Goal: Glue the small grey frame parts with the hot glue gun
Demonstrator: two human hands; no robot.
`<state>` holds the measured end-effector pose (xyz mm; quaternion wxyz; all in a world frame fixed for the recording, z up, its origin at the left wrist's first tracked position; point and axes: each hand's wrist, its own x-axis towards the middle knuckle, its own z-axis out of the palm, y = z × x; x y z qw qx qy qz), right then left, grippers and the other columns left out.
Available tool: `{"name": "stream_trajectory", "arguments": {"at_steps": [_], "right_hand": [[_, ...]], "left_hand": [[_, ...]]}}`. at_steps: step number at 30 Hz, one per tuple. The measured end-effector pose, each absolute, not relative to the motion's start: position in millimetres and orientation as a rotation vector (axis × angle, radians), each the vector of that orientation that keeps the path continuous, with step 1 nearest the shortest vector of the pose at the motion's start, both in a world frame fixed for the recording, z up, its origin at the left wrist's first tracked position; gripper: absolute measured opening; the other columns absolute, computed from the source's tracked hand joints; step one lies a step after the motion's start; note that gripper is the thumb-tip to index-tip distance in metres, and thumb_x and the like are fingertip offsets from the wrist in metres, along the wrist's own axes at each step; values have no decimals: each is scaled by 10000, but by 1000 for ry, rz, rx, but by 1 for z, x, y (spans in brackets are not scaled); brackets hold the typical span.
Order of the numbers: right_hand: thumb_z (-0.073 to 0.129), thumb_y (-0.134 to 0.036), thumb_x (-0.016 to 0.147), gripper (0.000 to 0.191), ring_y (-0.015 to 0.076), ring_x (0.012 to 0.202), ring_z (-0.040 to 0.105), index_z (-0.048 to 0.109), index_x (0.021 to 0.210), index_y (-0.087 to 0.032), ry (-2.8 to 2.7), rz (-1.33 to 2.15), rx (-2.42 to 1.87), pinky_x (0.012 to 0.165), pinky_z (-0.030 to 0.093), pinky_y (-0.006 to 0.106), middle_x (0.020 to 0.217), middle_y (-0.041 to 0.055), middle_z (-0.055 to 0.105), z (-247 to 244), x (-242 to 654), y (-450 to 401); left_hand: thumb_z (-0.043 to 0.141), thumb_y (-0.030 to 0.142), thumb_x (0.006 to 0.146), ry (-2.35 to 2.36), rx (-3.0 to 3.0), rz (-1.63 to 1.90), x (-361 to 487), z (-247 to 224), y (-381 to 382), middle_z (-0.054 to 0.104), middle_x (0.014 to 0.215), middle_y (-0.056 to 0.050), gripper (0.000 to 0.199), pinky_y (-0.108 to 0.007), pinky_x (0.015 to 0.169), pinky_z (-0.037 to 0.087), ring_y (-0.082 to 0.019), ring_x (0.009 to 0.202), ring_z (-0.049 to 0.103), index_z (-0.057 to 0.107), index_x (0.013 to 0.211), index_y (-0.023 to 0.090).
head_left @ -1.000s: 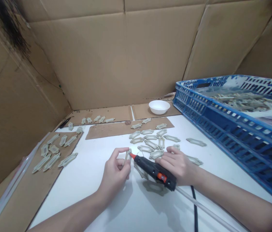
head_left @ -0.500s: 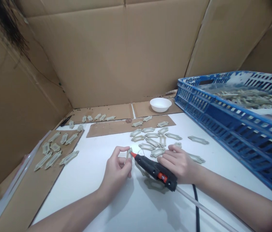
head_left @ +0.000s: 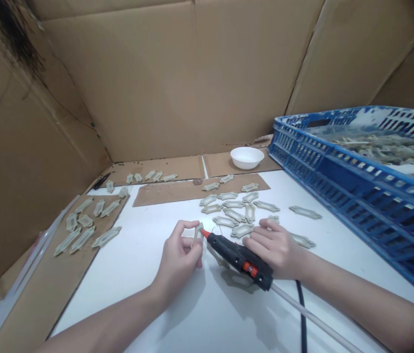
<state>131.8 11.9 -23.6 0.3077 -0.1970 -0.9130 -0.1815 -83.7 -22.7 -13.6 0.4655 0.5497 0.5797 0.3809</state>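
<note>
Left hand (head_left: 177,260) is closed in a pinch on a small beige frame piece (head_left: 196,234), held upright mid-surface (head_left: 118,294), just beside the red nozzle (head_left: 205,234) of a hot glue gun (head_left: 238,259); right hand (head_left: 275,249) is closed over the gun's body. Far right, a blue plastic crate (head_left: 353,196) holds a heap of similar pieces (head_left: 379,149); a white bowl (head_left: 247,158) sits far, its contents hard to tell.

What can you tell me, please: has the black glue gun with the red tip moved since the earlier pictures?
No: the black glue gun holds its place against the round white bowl; both shift alike in view.
</note>
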Motion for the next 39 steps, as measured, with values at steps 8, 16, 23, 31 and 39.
{"name": "stream_trajectory", "arguments": {"at_steps": [8, 16, 23, 31, 39], "right_hand": [[344, -158, 839, 281, 125, 510, 379, 526, 626, -152, -2409, -494, -528, 587, 303, 281, 509, 18, 487, -23, 132, 11], [335, -177, 822, 264, 128, 498, 376, 525, 642, -155, -2418, -467, -555, 576, 292, 281, 504, 17, 470, -25, 133, 11], [359, -216, 811, 209, 124, 489, 403, 546, 752, -143, -2475, -412, -586, 575, 291, 283, 518, 8, 486, -28, 132, 13], [456, -254, 787, 182, 115, 523, 469, 548, 900, -144, -2397, 63, -532, 587, 308, 283, 598, 13, 560, -29, 135, 16], [441, -389, 796, 274, 158, 602, 539, 590, 733, -168, -2065, 691, -1137, 567, 406, 266, 638, 31, 597, -28, 133, 10]], "left_hand": [[435, 303, 795, 1412, 1331, 936, -84, -13, -22, 487, 442, 70, 262, -154, 356, 284, -69, 360, 347, 425, 1044, 221], [430, 307, 799, 1416, 1321, 956, -85, -18, -20, 494, 439, 72, 259, -159, 344, 289, -69, 336, 346, 425, 1043, 220], [434, 329, 806, 1404, 1376, 1026, -84, -17, -23, 488, 471, 66, 314, -164, 369, 275, -73, 373, 339, 411, 1102, 226], [369, 349, 860, 1486, 1337, 1404, -86, -16, -13, 592, 960, -11, 155, -247, 722, 353, -120, 776, 493, 445, 924, 229], [493, 388, 769, 1501, 1250, 1328, -92, -25, 1, 537, 772, -15, 211, -236, 621, 351, -139, 685, 464, 512, 757, 179]]}}
